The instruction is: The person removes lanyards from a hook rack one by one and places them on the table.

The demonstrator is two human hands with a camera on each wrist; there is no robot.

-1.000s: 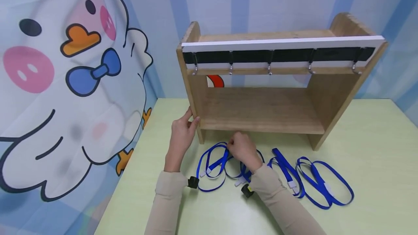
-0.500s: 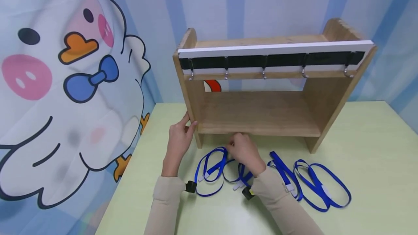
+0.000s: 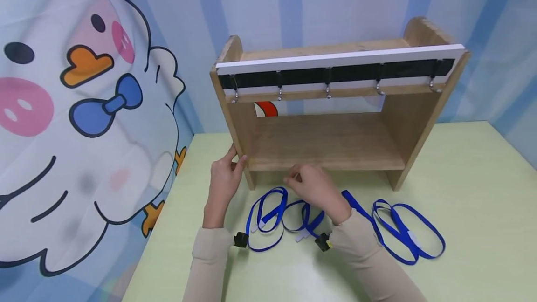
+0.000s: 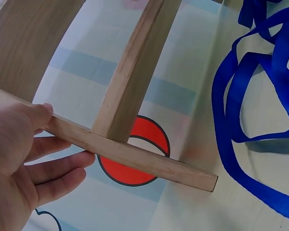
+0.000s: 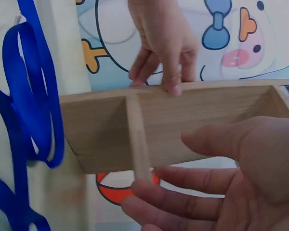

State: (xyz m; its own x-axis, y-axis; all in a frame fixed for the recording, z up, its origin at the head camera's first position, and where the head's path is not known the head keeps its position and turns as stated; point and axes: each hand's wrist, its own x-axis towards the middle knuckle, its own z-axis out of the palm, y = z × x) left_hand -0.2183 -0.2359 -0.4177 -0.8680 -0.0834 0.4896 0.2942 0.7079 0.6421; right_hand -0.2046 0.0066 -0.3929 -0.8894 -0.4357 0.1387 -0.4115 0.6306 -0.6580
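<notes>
The left hand [image 3: 223, 177] grips the left side panel of the wooden hook rack [image 3: 323, 139], thumb on its front edge and fingers curled behind. The right hand [image 3: 312, 189] hovers with relaxed, empty fingers just above the blue lanyards [image 3: 268, 213] lying on the pale green surface [image 3: 482, 190] before the rack.

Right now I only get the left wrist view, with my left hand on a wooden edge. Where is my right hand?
Observer: The right hand hovers open before the lower board of the shelf, above the blue straps, holding nothing.
Operator: Anything hanging up top?
Observer: No, all five hooks under the top rail are bare.
Operator: More straps beyond my view?
Observer: Yes, another loop lies farther right on the table.
</notes>
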